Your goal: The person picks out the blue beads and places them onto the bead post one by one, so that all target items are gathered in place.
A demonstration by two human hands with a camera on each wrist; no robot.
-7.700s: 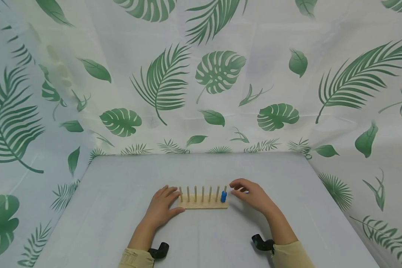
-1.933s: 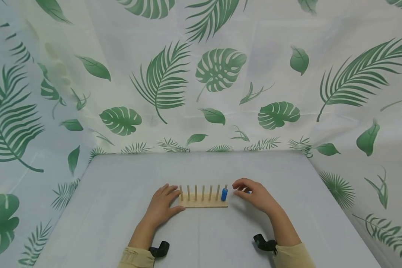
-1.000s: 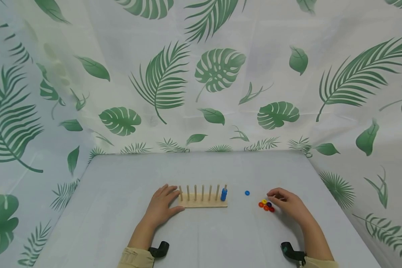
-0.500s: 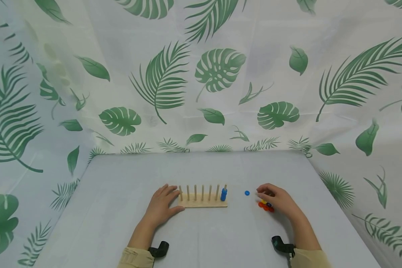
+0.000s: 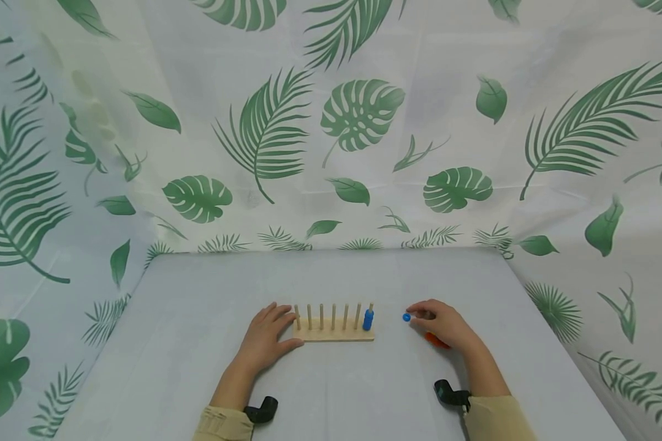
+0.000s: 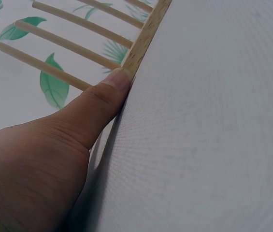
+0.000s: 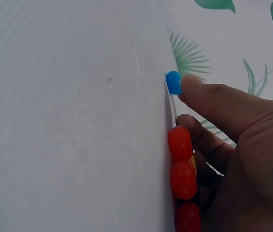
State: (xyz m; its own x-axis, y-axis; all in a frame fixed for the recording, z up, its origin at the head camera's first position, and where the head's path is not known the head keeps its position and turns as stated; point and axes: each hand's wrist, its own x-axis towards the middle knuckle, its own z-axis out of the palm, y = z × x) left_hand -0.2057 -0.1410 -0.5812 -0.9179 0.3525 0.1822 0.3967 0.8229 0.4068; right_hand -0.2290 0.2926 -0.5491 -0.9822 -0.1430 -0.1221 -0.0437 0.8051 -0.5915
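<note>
A wooden peg rack stands on the white table, with a row of upright pegs. Blue beads are stacked on its rightmost peg. My left hand holds the rack's left end, its thumb at the front edge and its fingers at the back; the left wrist view shows the thumb against the base. To the right of the rack lies a loose blue bead. My right hand reaches to it, thumb and forefinger apart, a fingertip right at the bead in the right wrist view.
Under my right hand lie red-orange beads, partly covered by it; the right wrist view shows red beads in a row close to the fingers. A white sheet with green leaves hangs behind the table.
My right hand left the rack's right side and went right to the loose beads, then came back left to the single blue bead. The left hand stays at the rack.
</note>
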